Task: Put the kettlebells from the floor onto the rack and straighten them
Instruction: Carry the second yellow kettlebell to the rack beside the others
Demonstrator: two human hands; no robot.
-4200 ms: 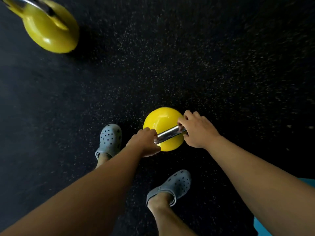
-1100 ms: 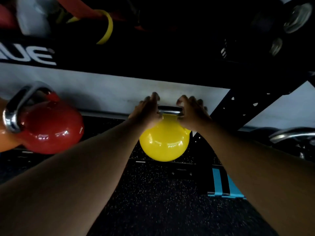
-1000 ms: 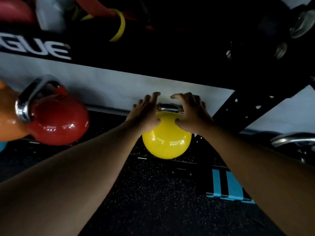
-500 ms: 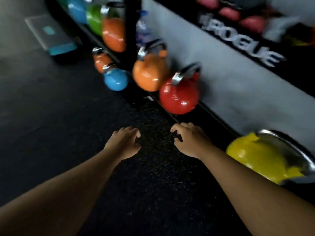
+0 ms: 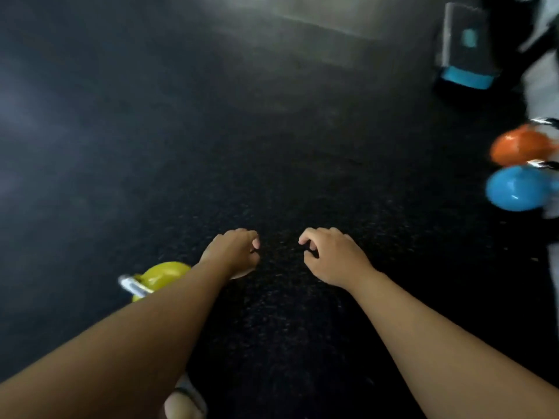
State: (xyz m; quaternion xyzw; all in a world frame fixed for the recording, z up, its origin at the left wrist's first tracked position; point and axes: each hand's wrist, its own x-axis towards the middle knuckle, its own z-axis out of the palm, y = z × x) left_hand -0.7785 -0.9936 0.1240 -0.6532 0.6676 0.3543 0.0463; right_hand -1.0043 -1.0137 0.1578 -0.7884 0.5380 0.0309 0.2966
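A yellow kettlebell (image 5: pixel 160 276) with a steel handle lies on the black floor at lower left, partly hidden behind my left forearm. My left hand (image 5: pixel 234 252) hangs just right of it, fingers loosely curled, holding nothing. My right hand (image 5: pixel 331 255) is level with it, a hand's width to the right, fingers bent and apart, also holding nothing. At the right edge an orange kettlebell (image 5: pixel 520 146) and a blue kettlebell (image 5: pixel 514 189) sit side by side; what they rest on is cut off by the frame.
Black speckled rubber floor (image 5: pixel 272 131) spreads ahead and to the left. A grey and teal step platform (image 5: pixel 465 46) stands at the far right. My foot in a grey clog (image 5: pixel 184 402) shows at the bottom edge.
Both hands set the first yellow kettlebell on the rack and let go. My view has since swung left, away from the rack, and another yellow kettlebell on the floor has come into view.
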